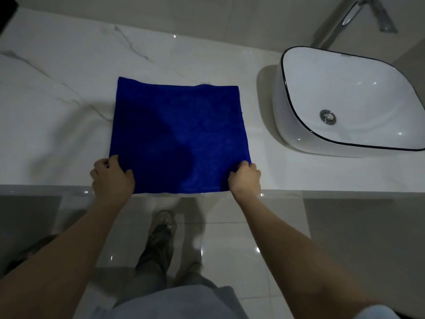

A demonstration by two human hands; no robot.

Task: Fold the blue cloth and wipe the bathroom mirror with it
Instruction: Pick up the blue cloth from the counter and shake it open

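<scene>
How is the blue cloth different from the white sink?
The blue cloth lies flat; the sink is a deep bowl. The cloth is dark blue; the sink is white with a black rim. The left hand and right hand grip the cloth's near corners; nothing touches the sink. Both sit on the counter.

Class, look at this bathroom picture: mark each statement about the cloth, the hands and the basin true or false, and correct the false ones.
1. The blue cloth lies spread on the marble counter. True.
2. Only the left hand grips the cloth. False: the right hand grips its other near corner too.
3. The basin stands left of the cloth. False: it stands to the right.
4. The cloth's near edge reaches the counter's front edge. True.
</scene>
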